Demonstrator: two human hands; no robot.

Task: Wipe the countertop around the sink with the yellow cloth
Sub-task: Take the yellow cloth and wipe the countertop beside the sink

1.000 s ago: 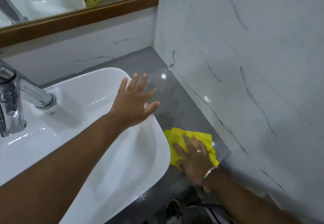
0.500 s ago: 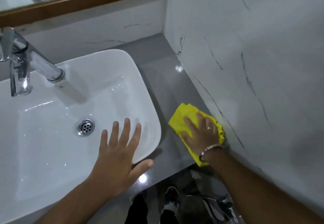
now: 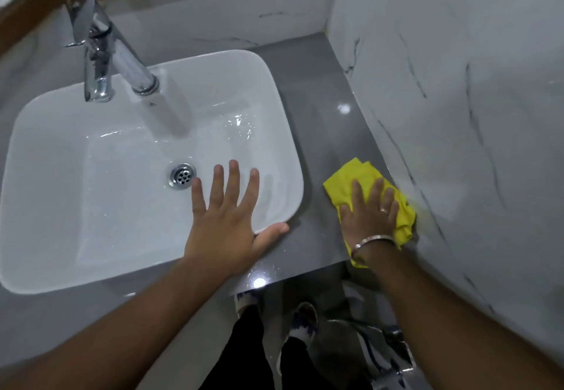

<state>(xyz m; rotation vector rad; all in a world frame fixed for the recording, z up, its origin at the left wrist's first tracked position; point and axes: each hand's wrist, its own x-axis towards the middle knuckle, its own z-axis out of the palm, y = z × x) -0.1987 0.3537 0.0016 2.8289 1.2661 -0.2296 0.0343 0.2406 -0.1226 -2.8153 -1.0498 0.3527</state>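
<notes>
Yellow cloth [image 3: 370,194] lies flat under the pressing right hand [image 3: 369,212] at the grey countertop [image 3: 317,99] front edge beside the marble wall [image 3: 457,114], where it could slip off, while the left hand [image 3: 227,221] rests spread, gripping nothing, on the sink [image 3: 283,133] rim.

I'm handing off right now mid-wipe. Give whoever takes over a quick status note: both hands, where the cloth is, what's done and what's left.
Right hand: flat, fingers spread, pressing the yellow cloth onto the grey countertop, on the strip right of the sink, close to the marble wall and the front edge.
Left hand: open, empty, fingers over the basin, thumb at the sink's front right corner.
Done: cannot tell from this view how much has been wiped.
Left: probably the strip further back toward the corner, behind the faucet, and the counter at the sink's front and left.
</notes>
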